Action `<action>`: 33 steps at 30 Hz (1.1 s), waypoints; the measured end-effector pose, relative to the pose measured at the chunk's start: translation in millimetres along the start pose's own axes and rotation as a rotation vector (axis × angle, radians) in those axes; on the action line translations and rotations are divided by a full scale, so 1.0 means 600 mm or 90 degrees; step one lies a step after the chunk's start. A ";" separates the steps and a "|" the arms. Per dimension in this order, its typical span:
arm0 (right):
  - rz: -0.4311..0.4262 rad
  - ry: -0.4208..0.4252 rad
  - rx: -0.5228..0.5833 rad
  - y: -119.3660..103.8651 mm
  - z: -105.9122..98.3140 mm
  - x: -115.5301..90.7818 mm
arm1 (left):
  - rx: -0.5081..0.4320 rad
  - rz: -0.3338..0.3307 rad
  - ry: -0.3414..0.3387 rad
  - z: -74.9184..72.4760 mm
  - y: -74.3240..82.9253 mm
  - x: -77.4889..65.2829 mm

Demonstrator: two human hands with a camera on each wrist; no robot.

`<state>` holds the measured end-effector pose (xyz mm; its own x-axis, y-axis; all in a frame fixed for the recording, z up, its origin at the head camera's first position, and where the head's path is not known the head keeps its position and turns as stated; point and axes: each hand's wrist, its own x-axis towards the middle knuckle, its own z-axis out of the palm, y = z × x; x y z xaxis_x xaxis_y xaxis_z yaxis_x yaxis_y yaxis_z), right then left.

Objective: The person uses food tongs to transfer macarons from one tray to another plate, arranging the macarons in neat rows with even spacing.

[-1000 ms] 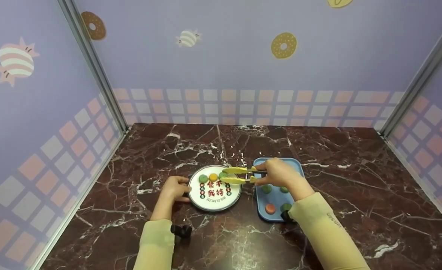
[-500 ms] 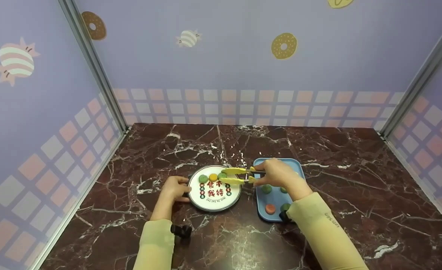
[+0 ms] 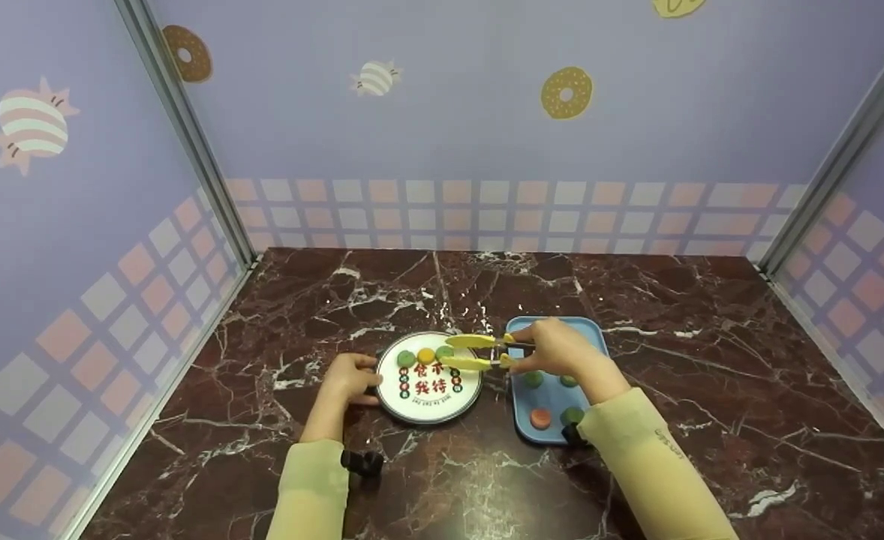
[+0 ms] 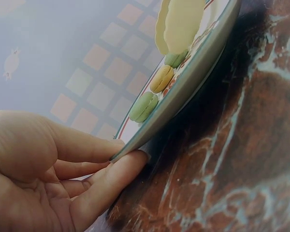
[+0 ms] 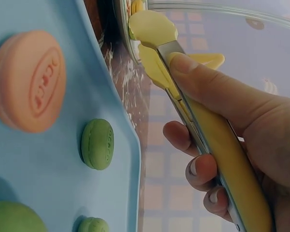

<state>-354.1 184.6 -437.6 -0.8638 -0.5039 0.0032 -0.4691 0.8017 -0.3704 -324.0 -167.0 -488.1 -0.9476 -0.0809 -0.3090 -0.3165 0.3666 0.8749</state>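
My left hand (image 3: pixel 352 377) pinches the left rim of a round white plate (image 3: pixel 423 409) with red lettering. In the left wrist view, the thumb and fingers lie on opposite sides of that rim. Along the plate's far side sit a green macaron (image 3: pixel 406 358), a yellow macaron (image 3: pixel 426 356) and another green macaron (image 3: pixel 444 352). My right hand (image 3: pixel 558 347) grips yellow-tipped tongs (image 5: pixel 227 159) by their handle. The tongs' tips are spread apart over the plate's right side, close beside the rightmost macaron; whether they touch it, I cannot tell.
Right of the plate lies a blue tray (image 3: pixel 522 429), partly under my right hand. It holds an orange-pink macaron (image 5: pixel 31 81) and several green ones, such as this green macaron (image 5: pixel 97 144). Patterned walls enclose the dark marbled tabletop (image 3: pixel 442 480) at the back and sides.
The tongs' tips have drawn back very slightly to the right from the rightmost macaron on the plate. My left hand and the plate stay in place.
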 end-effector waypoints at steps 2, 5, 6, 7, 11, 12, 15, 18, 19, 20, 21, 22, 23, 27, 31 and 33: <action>0.004 -0.001 0.006 0.001 -0.002 -0.004 | 0.000 0.001 0.000 0.001 0.000 0.000; 0.007 -0.002 0.016 0.003 -0.005 -0.010 | -0.001 0.005 0.001 0.002 0.001 0.000; 0.009 -0.002 0.020 0.003 -0.007 -0.013 | -0.002 0.005 0.001 0.002 0.001 -0.001; 0.010 -0.003 0.026 0.003 -0.009 -0.016 | -0.002 0.007 0.001 0.002 0.001 -0.001; 0.030 -0.004 0.034 0.005 -0.017 -0.031 | -0.002 0.011 -0.001 0.002 0.000 -0.003; 0.034 -0.003 0.035 0.006 -0.019 -0.035 | -0.003 0.011 0.000 0.002 0.000 -0.003; 0.050 0.000 0.032 0.013 -0.024 -0.047 | -0.007 0.012 0.003 0.002 -0.001 -0.002; 0.044 0.008 0.028 0.022 -0.026 -0.059 | -0.010 0.011 0.005 0.003 -0.001 -0.002; 0.041 0.012 0.024 0.025 -0.027 -0.062 | -0.011 0.010 0.006 0.003 -0.001 -0.002; 0.037 0.015 0.022 0.028 -0.028 -0.066 | -0.011 0.010 0.005 0.003 -0.001 -0.002; 0.030 0.016 0.020 0.031 -0.028 -0.070 | -0.013 0.009 0.006 0.003 -0.001 -0.002; 0.024 0.020 0.017 0.034 -0.028 -0.073 | -0.014 0.009 0.006 0.003 -0.001 -0.002; 0.020 0.024 0.017 0.037 -0.028 -0.077 | -0.015 0.008 0.006 0.003 0.000 -0.003; 0.014 0.032 0.009 0.049 -0.029 -0.094 | -0.012 0.011 0.006 0.003 0.001 -0.003; 0.025 0.034 0.001 0.063 -0.031 -0.112 | -0.009 0.010 0.004 0.003 0.001 -0.004; 0.036 0.034 0.003 0.071 -0.032 -0.120 | -0.009 0.008 0.005 0.003 0.001 -0.003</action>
<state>-315.5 261.1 -435.5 -0.8975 -0.4398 0.0325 -0.4188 0.8269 -0.3752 -322.2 -165.0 -487.7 -0.9520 -0.0835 -0.2946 -0.3047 0.3543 0.8841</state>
